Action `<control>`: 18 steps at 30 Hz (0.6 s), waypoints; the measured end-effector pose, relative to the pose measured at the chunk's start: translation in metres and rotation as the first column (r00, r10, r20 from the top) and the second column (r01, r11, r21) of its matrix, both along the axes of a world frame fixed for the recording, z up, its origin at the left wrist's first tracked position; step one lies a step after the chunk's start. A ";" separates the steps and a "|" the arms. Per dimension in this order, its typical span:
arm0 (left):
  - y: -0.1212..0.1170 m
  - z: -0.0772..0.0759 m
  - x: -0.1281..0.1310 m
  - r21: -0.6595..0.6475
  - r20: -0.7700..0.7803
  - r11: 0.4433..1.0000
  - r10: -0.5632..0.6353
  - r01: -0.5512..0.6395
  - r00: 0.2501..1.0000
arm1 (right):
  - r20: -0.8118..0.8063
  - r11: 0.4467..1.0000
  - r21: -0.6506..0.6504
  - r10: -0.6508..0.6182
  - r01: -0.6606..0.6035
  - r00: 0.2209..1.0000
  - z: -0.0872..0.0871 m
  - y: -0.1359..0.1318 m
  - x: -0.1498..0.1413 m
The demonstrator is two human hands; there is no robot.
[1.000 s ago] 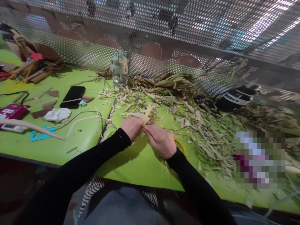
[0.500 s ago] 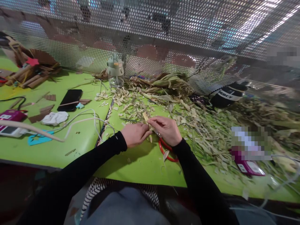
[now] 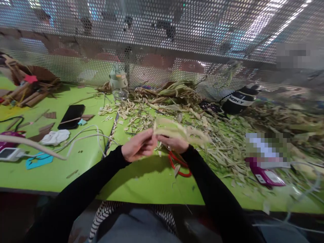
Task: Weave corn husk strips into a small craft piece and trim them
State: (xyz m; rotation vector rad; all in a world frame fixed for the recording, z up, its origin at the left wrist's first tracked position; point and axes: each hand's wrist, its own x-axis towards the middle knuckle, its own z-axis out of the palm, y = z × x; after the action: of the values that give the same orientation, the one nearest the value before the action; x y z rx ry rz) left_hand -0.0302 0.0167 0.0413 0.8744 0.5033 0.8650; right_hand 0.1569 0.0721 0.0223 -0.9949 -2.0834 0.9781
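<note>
A pale strip of dried corn husk stretches across both hands, blurred along its far edge. My left hand pinches its left end between thumb and forefinger, with the other fingers curled below. Wrapped around the lower side of the husk, my right hand is closed on it, its fingertips close to the left hand's. Beneath the right wrist lie red looped handles, which look like those of scissors; their blades are hidden. Husk scraps are scattered on the green tabletop beyond the hands.
A clear bottle and a bundle of dry husks stand along the perforated metal screen. At left are a phone, crumpled tissue and white cables. A magenta glue gun-like device lies right, near shredded husks.
My hands pressed together at first, then worked at a small piece of husk; now a wider strip spans them. The left hand has turned palm-inward. The view has shifted slightly rightward.
</note>
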 end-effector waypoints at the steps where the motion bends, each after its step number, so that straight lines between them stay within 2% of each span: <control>1: 0.004 -0.003 0.002 -0.073 0.054 0.992 0.111 -0.107 0.992 | 0.016 0.998 -0.031 0.057 -0.056 0.998 -0.002 -0.004 -0.006; 3: 0.012 -0.006 0.002 -0.207 0.076 0.940 0.293 -0.272 0.953 | 0.026 0.987 -0.089 0.134 -0.131 0.991 -0.002 -0.010 -0.012; 6: 0.021 -0.009 -0.005 -0.270 0.064 0.901 0.370 -0.340 0.927 | -0.016 0.991 -0.100 0.084 -0.085 0.996 0.000 -0.014 -0.008; 8: 0.022 -0.011 -0.009 -0.200 0.022 0.912 0.369 -0.358 0.929 | -0.070 0.996 -0.086 0.009 -0.015 0.998 0.000 -0.014 -0.003; 11: 0.020 -0.015 -0.009 0.037 -0.177 0.917 0.396 -0.396 0.901 | -0.261 0.995 -0.101 -0.035 0.009 0.965 -0.002 -0.016 -0.001; 13: 0.019 -0.018 -0.006 0.186 -0.298 0.893 0.449 -0.410 0.843 | -0.406 0.984 -0.172 -0.021 -0.054 0.914 -0.003 -0.022 -0.005; 15: 0.018 -0.020 -0.001 0.291 -0.362 0.855 0.514 -0.430 0.778 | -0.484 0.956 -0.254 0.006 -0.147 0.875 -0.003 -0.029 -0.013; 18: 0.015 -0.020 0.006 0.343 -0.382 0.825 0.559 -0.449 0.736 | -0.524 0.909 -0.354 0.002 -0.219 0.852 -0.003 -0.039 -0.024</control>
State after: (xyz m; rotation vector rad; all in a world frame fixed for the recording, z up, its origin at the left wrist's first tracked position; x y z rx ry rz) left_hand -0.0245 0.0321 0.0216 1.1965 1.1283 1.2372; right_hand 0.1327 0.0334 0.0188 -0.6905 -1.5295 1.5874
